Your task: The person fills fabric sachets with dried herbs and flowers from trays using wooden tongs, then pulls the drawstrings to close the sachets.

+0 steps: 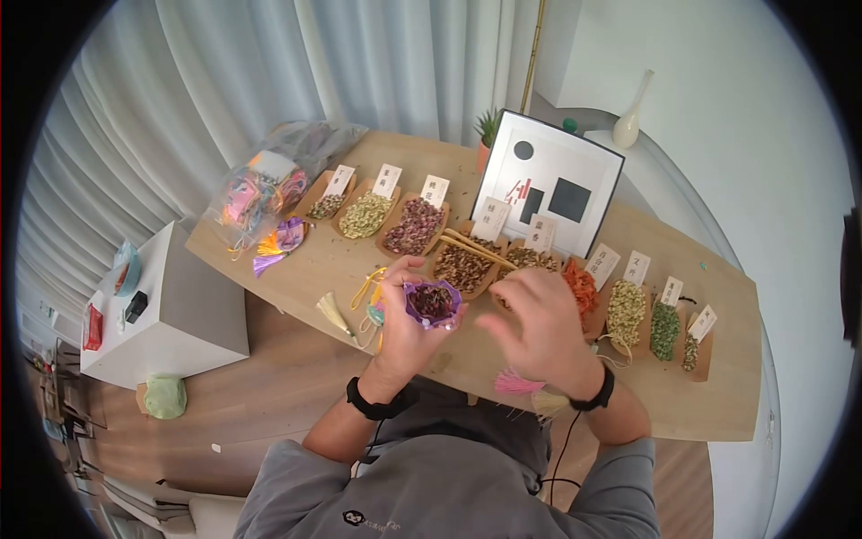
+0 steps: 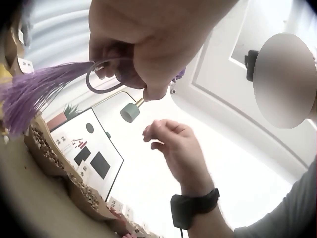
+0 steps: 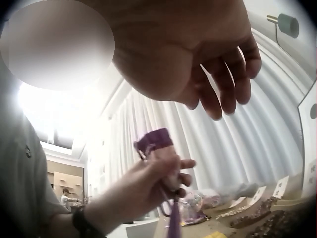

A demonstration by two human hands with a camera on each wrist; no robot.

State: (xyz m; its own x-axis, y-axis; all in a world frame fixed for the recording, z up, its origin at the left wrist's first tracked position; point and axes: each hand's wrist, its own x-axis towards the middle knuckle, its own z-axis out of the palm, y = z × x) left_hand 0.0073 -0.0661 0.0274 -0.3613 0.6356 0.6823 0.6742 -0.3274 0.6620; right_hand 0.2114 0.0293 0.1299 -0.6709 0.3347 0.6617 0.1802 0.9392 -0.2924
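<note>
A purple pouch with its mouth spread wide shows dark dried bits inside; my left hand grips it from around its side. From the pouch's lower end hangs a purple tassel, beside a ring-like cord. My right hand is raised to the right of the pouch, apart from it, fingers loosely bent and holding nothing. Beyond the hands, a pair of wooden tongs or sticks lies across a tray of brown dried pieces.
Labelled trays of dried flowers and herbs, such as rose-coloured buds and green leaves, line the table. A plastic bag of pouches is at left. A framed picture stands behind; a pink tassel lies near the front edge.
</note>
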